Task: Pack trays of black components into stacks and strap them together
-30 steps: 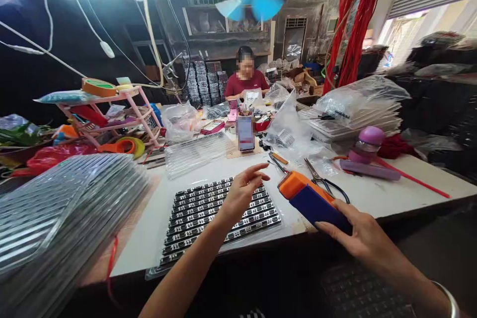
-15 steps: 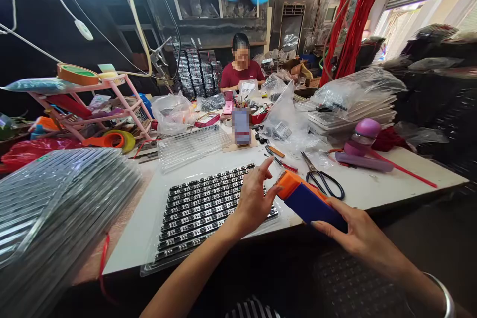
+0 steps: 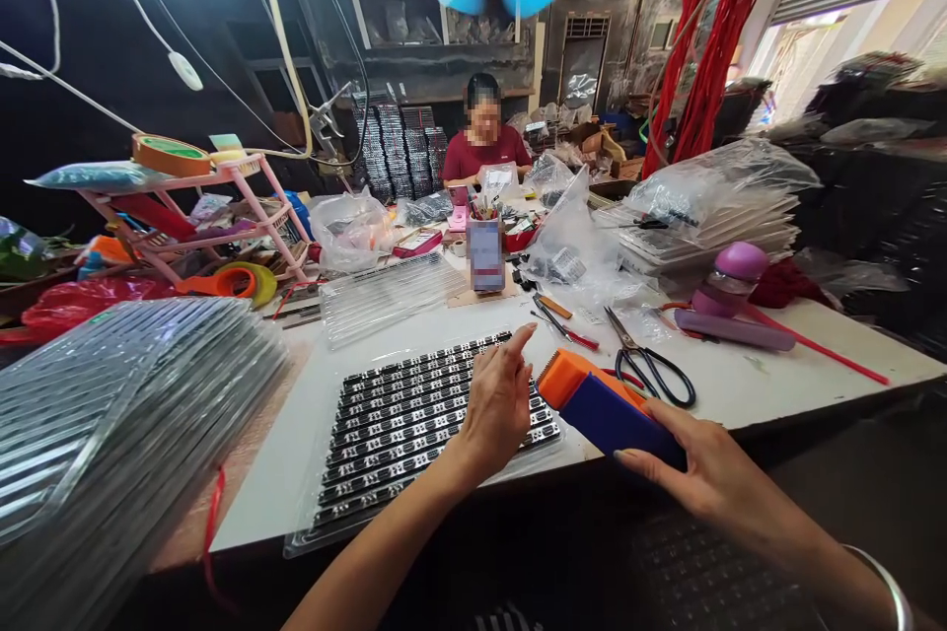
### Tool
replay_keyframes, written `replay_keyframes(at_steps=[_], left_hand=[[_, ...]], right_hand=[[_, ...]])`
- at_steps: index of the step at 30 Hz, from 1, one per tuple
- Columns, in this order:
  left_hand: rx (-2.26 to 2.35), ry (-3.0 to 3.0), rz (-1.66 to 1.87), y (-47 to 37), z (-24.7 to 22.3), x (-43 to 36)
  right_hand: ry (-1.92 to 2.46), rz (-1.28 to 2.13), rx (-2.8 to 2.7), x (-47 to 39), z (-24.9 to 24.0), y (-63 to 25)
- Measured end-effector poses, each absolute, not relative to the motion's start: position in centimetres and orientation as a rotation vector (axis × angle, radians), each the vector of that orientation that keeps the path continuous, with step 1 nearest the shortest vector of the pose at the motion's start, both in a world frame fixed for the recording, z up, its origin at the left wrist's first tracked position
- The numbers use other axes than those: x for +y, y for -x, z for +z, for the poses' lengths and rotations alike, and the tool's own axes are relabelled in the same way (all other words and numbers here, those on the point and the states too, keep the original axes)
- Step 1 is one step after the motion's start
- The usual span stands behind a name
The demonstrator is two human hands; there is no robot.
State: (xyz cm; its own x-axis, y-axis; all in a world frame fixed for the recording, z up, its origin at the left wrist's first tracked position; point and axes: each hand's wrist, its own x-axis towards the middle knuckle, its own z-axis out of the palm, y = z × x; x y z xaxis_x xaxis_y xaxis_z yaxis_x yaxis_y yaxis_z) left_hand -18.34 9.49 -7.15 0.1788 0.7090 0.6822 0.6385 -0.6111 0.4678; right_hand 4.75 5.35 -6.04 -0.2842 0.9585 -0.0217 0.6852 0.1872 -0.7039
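Right fingers (image 3: 675,419) grip toothed tool (image 3: 616,419) | orange end (image 3: 562,377) leftward | long axis slanting

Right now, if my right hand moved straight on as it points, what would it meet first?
Probably your left hand: the orange-and-blue tool in your right hand points toward it, though depth is unclear.

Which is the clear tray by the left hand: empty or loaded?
Loaded: rows of black strips lie across the tray; the left hand hides part.
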Motion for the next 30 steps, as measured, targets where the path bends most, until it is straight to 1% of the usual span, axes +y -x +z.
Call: replay_keyframes(at_steps=[6, 9, 13, 16, 19, 22, 26, 30], left_hand=[[1.32, -2.145, 1.313, 18.5, -6.5, 9.4], [1.336, -2.195, 1.318, 18.7, -6.5, 9.4], [1.506, -2.394, 1.364, 19.2, -6.7, 9.6], [1.629, -2.3, 1.363, 19.8, -6.4, 9.7], [1.455, -2.097, 1.264, 20.3, -6.1, 9.7], [1.255, -2.032, 1.203, 20.4, -6.1, 9.6], [1.169, -2.023, 1.245, 20.3, -6.6, 9.4], [1.123, -1.933, 1.275, 20.5, -6.2, 9.2]], right_hand=[[1.493, 0.886, -2.075, 5.7, -5.2, -4.1], [1.455, 0.95, -2.083, 5.5, -4.5, -4.2], [1.44, 0.96, -2.097, 5.1, -4.1, -4.2], [1.452, 0.937, -2.108, 5.0, -4.2, -4.2], [1.449, 0.93, -2.116, 5.0, -4.3, -4.0], [1.424, 0.957, -2.106, 5.0, -4.3, -3.8], [1.37, 1.046, -2.059, 5.1, -4.6, -4.0], [1.453, 1.136, -1.822, 5.5, -6.3, -5.0]])
